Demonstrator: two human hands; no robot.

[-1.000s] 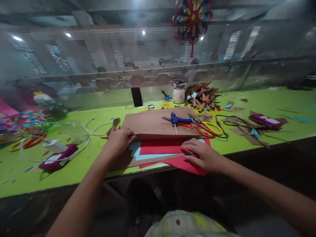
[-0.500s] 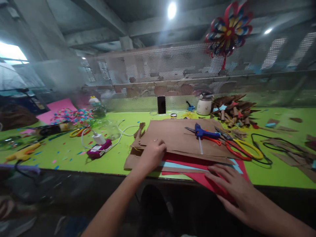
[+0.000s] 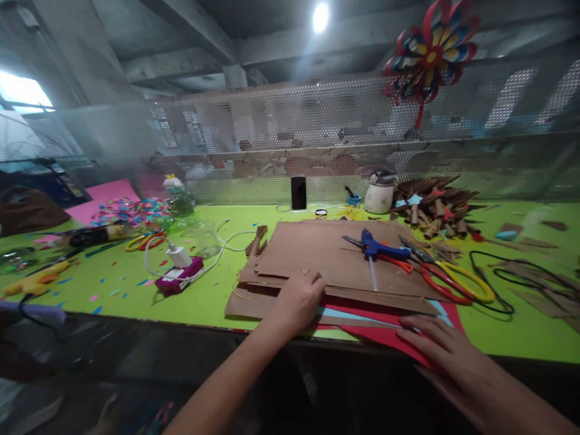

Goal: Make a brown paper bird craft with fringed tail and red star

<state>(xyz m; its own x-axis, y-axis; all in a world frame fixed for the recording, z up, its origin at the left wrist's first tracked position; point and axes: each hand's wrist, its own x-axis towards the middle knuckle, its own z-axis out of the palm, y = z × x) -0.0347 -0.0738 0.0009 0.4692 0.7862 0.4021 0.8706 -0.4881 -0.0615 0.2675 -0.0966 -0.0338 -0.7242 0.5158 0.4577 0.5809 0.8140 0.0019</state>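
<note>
My left hand is closed at the front edge of a stack of brown cardboard sheets, its fingers curled over the edge. Below that edge, red paper and light blue paper stick out. My right hand grips the red paper, fingers on top; the sheet bends over the table's front edge. A blue glue gun lies on the cardboard with its glue stick pointing toward me. Right of it rest scissors with red and yellow handles, partly on the stack.
Dark cable loops at right near cardboard scraps. Behind stand a phone, a white jar and a pile of rolled brown pieces. Left are a purple power block, a yellow glue gun and paper bits.
My left hand has shifted right along the cardboard's front edge. My right hand has moved slightly right and down with the red paper. The view has shifted slightly.
</note>
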